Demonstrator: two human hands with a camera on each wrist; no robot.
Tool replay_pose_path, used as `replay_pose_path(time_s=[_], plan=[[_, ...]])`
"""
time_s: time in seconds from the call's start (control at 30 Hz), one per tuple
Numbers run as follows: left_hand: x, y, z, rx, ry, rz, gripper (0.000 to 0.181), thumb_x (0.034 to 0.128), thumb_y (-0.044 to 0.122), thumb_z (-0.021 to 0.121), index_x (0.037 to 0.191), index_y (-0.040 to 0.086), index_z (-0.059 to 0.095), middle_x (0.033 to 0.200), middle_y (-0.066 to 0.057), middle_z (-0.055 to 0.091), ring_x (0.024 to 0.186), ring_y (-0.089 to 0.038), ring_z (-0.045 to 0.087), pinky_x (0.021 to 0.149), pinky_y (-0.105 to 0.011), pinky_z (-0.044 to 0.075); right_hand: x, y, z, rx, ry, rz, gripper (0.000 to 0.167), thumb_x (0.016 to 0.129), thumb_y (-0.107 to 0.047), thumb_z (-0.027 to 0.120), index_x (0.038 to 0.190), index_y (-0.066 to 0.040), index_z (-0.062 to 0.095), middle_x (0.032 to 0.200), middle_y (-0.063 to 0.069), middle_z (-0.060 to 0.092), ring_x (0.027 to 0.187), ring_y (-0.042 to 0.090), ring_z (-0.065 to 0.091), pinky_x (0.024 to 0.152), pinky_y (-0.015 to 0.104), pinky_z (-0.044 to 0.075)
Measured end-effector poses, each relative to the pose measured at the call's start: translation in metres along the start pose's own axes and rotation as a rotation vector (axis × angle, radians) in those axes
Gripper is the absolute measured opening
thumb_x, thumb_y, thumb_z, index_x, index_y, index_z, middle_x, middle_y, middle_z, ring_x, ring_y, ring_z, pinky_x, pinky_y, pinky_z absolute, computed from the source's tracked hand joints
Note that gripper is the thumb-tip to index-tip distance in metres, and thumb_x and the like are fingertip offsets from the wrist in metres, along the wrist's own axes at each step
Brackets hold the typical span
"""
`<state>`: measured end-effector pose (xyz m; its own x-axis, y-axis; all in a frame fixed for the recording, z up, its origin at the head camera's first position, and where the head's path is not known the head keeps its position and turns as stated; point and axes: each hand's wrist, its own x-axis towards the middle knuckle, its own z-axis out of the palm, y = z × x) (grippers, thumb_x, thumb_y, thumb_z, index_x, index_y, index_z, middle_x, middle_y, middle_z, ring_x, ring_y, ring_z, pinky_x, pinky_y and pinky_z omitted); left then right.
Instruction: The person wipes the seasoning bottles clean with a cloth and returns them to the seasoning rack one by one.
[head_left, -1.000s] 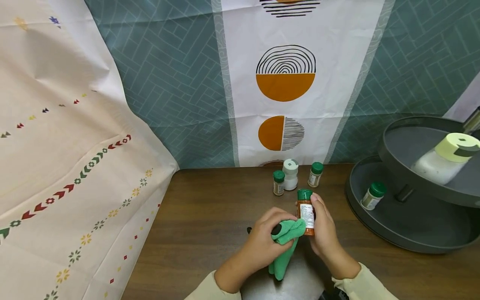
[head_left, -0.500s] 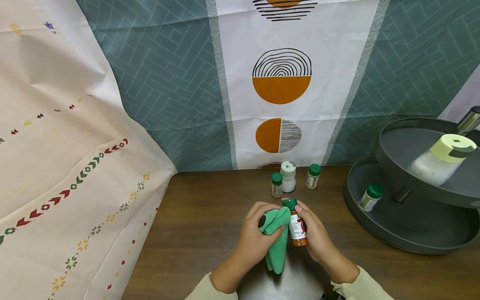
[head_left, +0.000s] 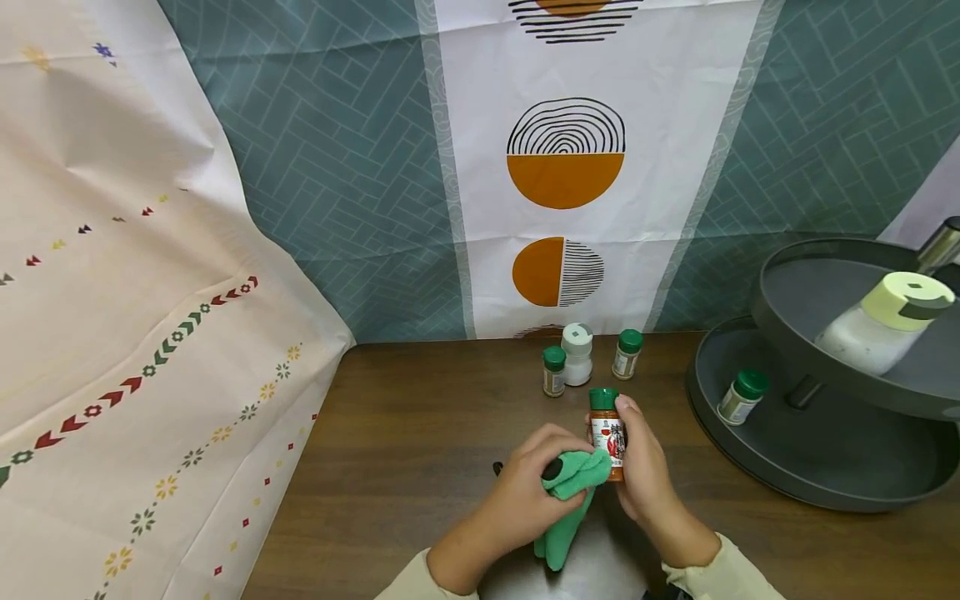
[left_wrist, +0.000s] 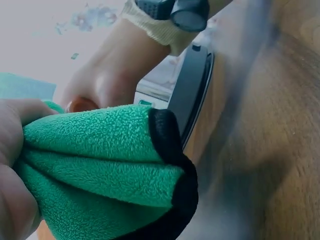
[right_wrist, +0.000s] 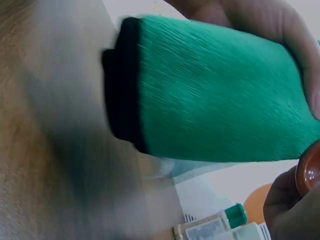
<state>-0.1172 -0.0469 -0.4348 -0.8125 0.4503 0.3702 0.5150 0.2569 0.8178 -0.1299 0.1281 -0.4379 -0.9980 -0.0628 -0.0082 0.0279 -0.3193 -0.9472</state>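
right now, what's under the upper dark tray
The lower tray shows, with a post and, toward the left, a green-capped bottle. The upper tray covers the lower one's back right; anything there can't be seen.

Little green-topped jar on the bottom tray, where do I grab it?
Probably around the jar's body, under its green lid, coming from the left: it stands near the bottom tray's left edge, and the top tray spreads higher up, to its right.

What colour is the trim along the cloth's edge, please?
The trim is black; it shows best in the left wrist view.
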Motion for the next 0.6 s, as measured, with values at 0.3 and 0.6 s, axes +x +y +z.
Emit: replay_pose_path(time_s=[0.3,0.6], plan=[[0.002,-0.002,-0.001,0.008,0.107,-0.019,0.045,0.0813,0.004,0.082,0.119,0.023,0.068,0.117,0.004,0.063,0.107,-0.009,0.060,0.095,-0.027,0.052,-0.001,0.002,0.000,-0.056,-0.033,0.047,0.032,0.112,-0.037,0.027,0.123,-0.030,0.055,0.101,-0.004,0.060,0.087,0.007,0.060,0.071,0.023,0.055],[0.006,-0.002,-0.011,-0.135,0.339,-0.138,0.042,0.0852,0.011,0.081,0.121,0.028,0.066,0.119,0.007,0.061,0.108,-0.015,0.059,0.094,-0.030,0.051,-0.003,-0.004,0.002,-0.175,-0.234,0.105,0.020,0.110,-0.033,0.037,0.122,-0.025,0.052,0.100,0.004,0.058,0.079,0.016,0.060,0.061,0.033,0.054]])
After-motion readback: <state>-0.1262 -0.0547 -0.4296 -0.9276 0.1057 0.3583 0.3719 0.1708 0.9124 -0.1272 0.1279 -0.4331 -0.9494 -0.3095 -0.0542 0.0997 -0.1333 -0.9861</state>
